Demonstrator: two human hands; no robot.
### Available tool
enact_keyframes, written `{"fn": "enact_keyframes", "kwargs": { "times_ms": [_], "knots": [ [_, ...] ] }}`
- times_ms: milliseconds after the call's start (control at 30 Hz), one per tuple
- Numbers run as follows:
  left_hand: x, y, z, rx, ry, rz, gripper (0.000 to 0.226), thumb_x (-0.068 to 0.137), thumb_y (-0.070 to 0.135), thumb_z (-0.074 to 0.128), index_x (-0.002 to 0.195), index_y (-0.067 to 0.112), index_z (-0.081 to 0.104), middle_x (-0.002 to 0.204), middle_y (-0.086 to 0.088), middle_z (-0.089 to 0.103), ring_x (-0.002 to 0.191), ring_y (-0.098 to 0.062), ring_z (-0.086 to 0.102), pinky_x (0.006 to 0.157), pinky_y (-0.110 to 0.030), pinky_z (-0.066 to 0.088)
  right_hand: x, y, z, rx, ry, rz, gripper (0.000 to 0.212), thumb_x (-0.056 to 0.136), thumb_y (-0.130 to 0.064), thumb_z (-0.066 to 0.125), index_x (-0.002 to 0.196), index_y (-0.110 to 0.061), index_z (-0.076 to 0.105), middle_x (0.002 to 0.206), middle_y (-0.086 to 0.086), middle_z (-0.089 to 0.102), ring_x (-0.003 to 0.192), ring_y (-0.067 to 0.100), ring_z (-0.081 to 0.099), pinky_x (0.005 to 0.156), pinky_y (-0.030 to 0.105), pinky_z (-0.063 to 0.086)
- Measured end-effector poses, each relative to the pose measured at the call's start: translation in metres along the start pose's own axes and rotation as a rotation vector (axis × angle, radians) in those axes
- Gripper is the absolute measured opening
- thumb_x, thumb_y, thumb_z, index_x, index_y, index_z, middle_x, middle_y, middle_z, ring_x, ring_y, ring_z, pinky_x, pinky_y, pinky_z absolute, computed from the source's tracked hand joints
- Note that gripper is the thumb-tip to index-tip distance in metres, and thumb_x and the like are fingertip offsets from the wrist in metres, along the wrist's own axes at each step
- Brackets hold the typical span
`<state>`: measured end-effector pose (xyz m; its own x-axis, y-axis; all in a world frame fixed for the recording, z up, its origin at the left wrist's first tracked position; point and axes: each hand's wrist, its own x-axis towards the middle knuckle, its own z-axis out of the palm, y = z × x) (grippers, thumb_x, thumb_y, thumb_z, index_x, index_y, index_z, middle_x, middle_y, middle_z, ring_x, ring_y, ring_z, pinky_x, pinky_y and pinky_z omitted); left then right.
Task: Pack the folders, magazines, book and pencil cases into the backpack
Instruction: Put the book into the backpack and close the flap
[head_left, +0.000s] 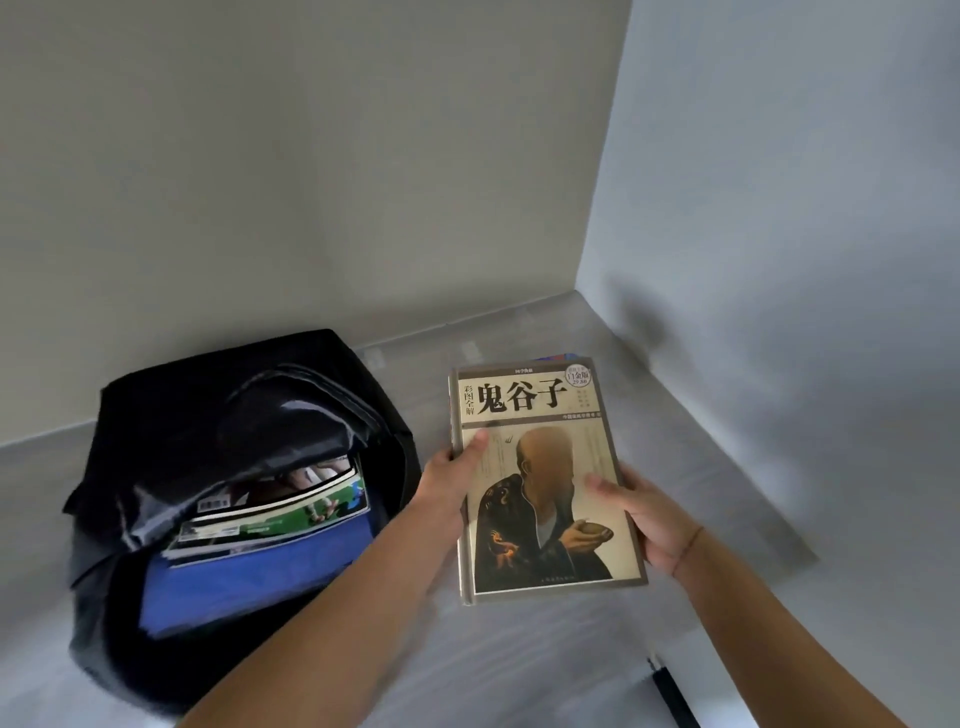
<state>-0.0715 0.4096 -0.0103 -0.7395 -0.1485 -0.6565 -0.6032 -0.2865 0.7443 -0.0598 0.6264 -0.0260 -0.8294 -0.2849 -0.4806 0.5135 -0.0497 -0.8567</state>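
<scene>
While we are gripping the book (543, 499) at both long edges, it is lying face up in the right half of the scene, just right of the backpack (208, 405) and apart from it. Our left hand (452, 478) is clamping the spine edge: the thumb is pressing on the front cover and the fingers are passing out of sight beneath. Our right hand (644, 514) is clamping the opposite edge in the same way, thumb on the cover, fingers curled under the book. We cannot tell whether the book is resting on the grey bench (519, 654) or being held just above it.

The backpack is sitting on the bench at the left, black, with its main compartment standing open toward us. Inside the compartment, the magazines (280, 514) are lying stacked on top of a blue folder (249, 577), and their near edges are showing at the opening.

A thin cord (687, 551) is circling our right wrist. A small coloured edge (558, 357) is showing just beyond the far end of the book; we cannot identify it. A narrow black object (670, 686) is lying at the near right. Two plain walls (779, 182) are meeting in a corner at the far right of the bench.
</scene>
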Motion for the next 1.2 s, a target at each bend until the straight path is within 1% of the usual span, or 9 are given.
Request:
{"fn": "enact_keyframes", "kwargs": {
  "times_ms": [233,333,433,567,667,733,867,967,1200],
  "knots": [
    [-0.025,0.020,-0.099,0.011,0.093,-0.004,0.039,0.088,0.046,0.059,0.112,0.016,0.059,0.101,-0.010,0.070,0.089,-0.027,0.067,0.068,-0.036,0.055,0.007,0.003,0.096,-0.053,-0.082,0.034,0.054,0.072,-0.039,0.063,0.123,-0.024,0.053,0.105,0.014,0.061,0.100,0.031,0.058,0.072,0.036,0.053],
    [-0.035,0.032,-0.141,0.145,0.200,0.024,0.051,0.092,0.058,0.039,0.100,0.015,0.066,0.094,-0.009,0.071,0.087,-0.024,0.067,0.077,-0.037,0.054,0.008,0.012,0.137,-0.058,-0.073,0.051,0.054,0.070,-0.043,0.063,0.120,-0.024,0.055,0.101,0.013,0.064,0.098,0.031,0.060,0.070,0.035,0.052],
    [-0.038,0.034,-0.188,0.495,0.350,0.382,0.055,0.096,0.053,0.027,0.088,0.013,0.063,0.082,-0.004,0.065,0.077,-0.018,0.062,0.060,-0.026,0.044,0.006,0.025,0.170,-0.048,-0.079,0.078,0.052,0.070,-0.046,0.063,0.116,-0.023,0.058,0.100,0.014,0.065,0.098,0.031,0.061,0.071,0.036,0.051],
    [-0.021,0.033,-0.258,1.216,0.633,0.990,0.025,0.088,0.029,0.061,0.107,0.014,0.059,0.104,-0.005,0.058,0.097,-0.022,0.055,0.080,-0.034,0.046,0.000,0.040,0.191,-0.039,-0.090,0.069,0.047,0.078,-0.044,0.066,0.119,-0.021,0.058,0.103,0.011,0.069,0.101,0.028,0.063,0.075,0.034,0.051],
    [-0.008,0.045,-0.286,1.521,0.539,0.948,0.052,0.080,0.034,0.070,0.126,0.017,0.054,0.125,-0.003,0.054,0.118,-0.024,0.049,0.100,-0.040,0.037,-0.006,0.051,0.198,-0.102,-0.091,0.065,0.056,0.075,-0.049,0.064,0.124,-0.023,0.055,0.118,0.003,0.066,0.116,0.022,0.057,0.094,0.035,0.046],
    [-0.001,0.054,-0.293,1.615,0.444,0.911,0.045,0.084,0.038,0.065,0.126,0.024,0.057,0.130,0.002,0.054,0.126,-0.020,0.045,0.107,-0.037,0.029,-0.010,0.059,0.202,-0.153,-0.095,0.082,0.061,0.070,-0.056,0.063,0.124,-0.027,0.054,0.121,0.001,0.064,0.118,0.020,0.053,0.101,0.039,0.042],
    [0.000,0.083,-0.300,1.112,0.452,0.754,0.023,0.093,0.032,0.054,0.107,0.022,0.069,0.103,-0.001,0.070,0.093,-0.021,0.063,0.073,-0.030,0.048,-0.022,0.064,0.210,-0.143,-0.067,0.160,0.033,0.086,-0.042,0.055,0.114,-0.024,0.057,0.108,0.010,0.065,0.103,0.026,0.060,0.083,0.035,0.052],
    [0.002,0.106,-0.302,0.823,0.495,0.709,0.029,0.092,0.034,0.055,0.107,0.013,0.069,0.099,-0.006,0.070,0.086,-0.019,0.061,0.069,-0.027,0.042,-0.028,0.064,0.213,-0.105,-0.051,0.201,0.027,0.092,-0.032,0.049,0.114,-0.017,0.057,0.094,0.013,0.063,0.086,0.025,0.062,0.065,0.028,0.054],
    [0.000,0.107,-0.301,0.751,0.383,0.727,0.025,0.090,0.032,0.059,0.103,0.014,0.071,0.088,0.004,0.066,0.080,-0.010,0.059,0.070,-0.025,0.044,0.004,0.054,0.246,-0.098,-0.164,0.242,0.048,0.082,-0.043,0.059,0.119,-0.013,0.061,0.104,0.014,0.070,0.095,0.029,0.067,0.086,0.038,0.052]
  ]
}}
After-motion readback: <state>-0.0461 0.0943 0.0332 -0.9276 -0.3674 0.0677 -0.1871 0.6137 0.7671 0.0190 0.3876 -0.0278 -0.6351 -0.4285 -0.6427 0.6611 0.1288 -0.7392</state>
